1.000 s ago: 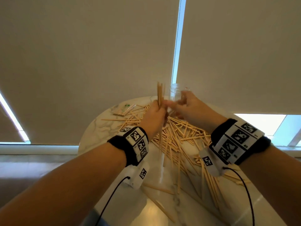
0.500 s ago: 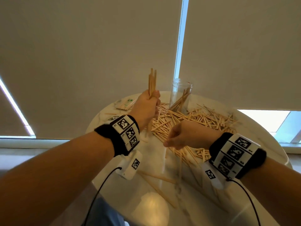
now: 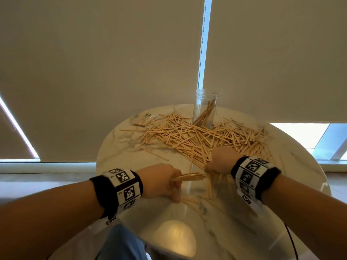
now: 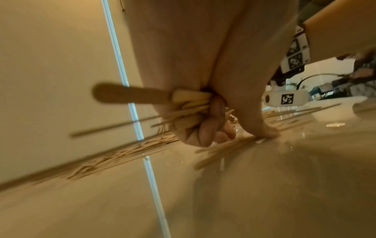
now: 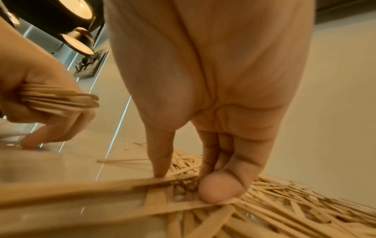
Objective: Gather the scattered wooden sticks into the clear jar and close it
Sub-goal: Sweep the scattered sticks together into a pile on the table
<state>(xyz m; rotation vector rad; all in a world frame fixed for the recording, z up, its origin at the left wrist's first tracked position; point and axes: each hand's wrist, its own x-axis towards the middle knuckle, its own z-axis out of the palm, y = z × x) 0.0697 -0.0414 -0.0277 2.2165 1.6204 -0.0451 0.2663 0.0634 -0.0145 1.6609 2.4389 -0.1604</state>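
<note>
Left hand (image 3: 159,182) low over the near part of the round marble table (image 3: 116,139), fingers (image 4: 205,128) clenched around a bundle of sticks (image 3: 188,178) lying roughly level and pointing toward the right hand, thumb tip pressed down on a few loose sticks on the tabletop. Right hand (image 3: 220,160) at the near edge of the pile of sticks (image 3: 197,136), fingers (image 5: 221,188) pointed down, thumb and fingertips pressing on flat sticks lying there; whether any of them is actually pinched, cannot tell. Pile spread across the middle and far right of the table, crisscrossed, with several stray sticks near both hands and toward the front edge. Clear jar (image 3: 205,109) upright at the far side of the table, just behind the pile, without a lid, a few sticks leaning inside it. Small packet (image 3: 144,119) with a green mark at the far left, beside the outer sticks. Pale roller blinds (image 3: 93,62) behind the table, with a bright strip of light between them.
</note>
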